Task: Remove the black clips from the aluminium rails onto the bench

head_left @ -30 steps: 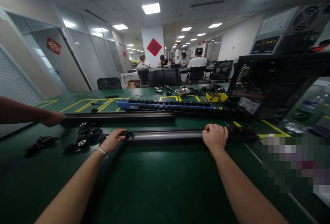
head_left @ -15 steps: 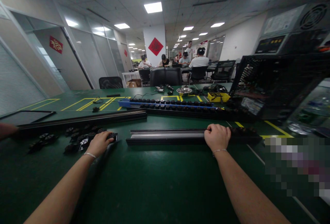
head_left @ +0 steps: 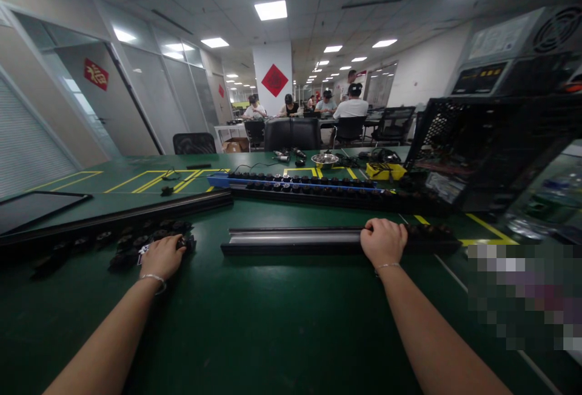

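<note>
My right hand [head_left: 384,242] is closed over a long black channel rail [head_left: 295,241] with a silvery inner face, lying crosswise on the green table. Small dark parts [head_left: 436,231] sit along the rail to the right of that hand. My left hand [head_left: 162,255] is at the right side of a pile of small black parts [head_left: 125,255], its fingers curled on one of them; much of that part is hidden under the fingers. Behind the pile, a second long black rail [head_left: 182,208] runs diagonally off to the left.
Farther back, a blue strip [head_left: 218,181] lies beside rows of black parts. A metal bowl [head_left: 324,159], a yellow tray [head_left: 386,171] and cables are beyond it. An open computer case [head_left: 495,146] stands at right, a dark flat panel [head_left: 36,210] at left. People sit at distant tables.
My left hand has moved slightly left, over the pile. The diagonal rail has slid left, and another person's hand at the left edge has gone from view. My right hand stays put.
</note>
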`<state>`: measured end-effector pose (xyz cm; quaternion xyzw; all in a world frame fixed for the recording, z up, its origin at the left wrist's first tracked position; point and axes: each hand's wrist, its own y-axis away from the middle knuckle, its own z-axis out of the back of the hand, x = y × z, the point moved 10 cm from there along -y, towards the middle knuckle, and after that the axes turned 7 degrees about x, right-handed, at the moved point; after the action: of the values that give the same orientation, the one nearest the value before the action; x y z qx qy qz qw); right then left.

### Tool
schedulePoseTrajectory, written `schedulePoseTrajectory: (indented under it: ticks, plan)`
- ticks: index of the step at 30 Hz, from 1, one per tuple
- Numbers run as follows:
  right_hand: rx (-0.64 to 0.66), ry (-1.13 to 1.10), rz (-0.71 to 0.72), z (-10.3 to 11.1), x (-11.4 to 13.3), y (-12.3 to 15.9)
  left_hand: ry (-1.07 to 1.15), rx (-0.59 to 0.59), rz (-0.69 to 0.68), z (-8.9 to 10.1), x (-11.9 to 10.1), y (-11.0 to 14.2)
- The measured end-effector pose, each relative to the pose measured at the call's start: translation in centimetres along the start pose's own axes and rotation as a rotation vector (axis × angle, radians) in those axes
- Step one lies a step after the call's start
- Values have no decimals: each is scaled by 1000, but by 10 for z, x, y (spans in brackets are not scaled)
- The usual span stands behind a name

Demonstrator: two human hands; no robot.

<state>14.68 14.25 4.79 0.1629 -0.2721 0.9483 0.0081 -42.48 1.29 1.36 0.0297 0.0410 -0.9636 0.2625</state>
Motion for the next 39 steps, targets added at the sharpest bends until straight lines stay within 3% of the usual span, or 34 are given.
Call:
schedulePoseTrajectory:
  ticks: [4,7,11,17,22,25,28,31,39]
  plan:
    - [-2,-13,9,-1,-1,-1,49,-140,-39,18,-25,8]
    - [-5,-21,16,-4,-3,-2,113,-199,-115,29,-67,15]
    - [7,-35,14,-5,-1,-2,206,-203,-338,29,-155,34]
    - [-13,-95,38,13,-16,-4,422,-123,-733,16,-304,89]
    - [-14,-35,66,21,-54,-4,430,19,-886,4,-404,121]
    - [10,-16,79,15,-59,-3,443,91,-898,-1,-450,130]
    - [30,-14,78,8,-54,-2,468,142,-855,-6,-481,135]
    - [35,-9,73,6,-51,-2,444,160,-822,-10,-498,139]
    - [48,22,62,5,-52,-4,394,189,-783,-12,-504,132]
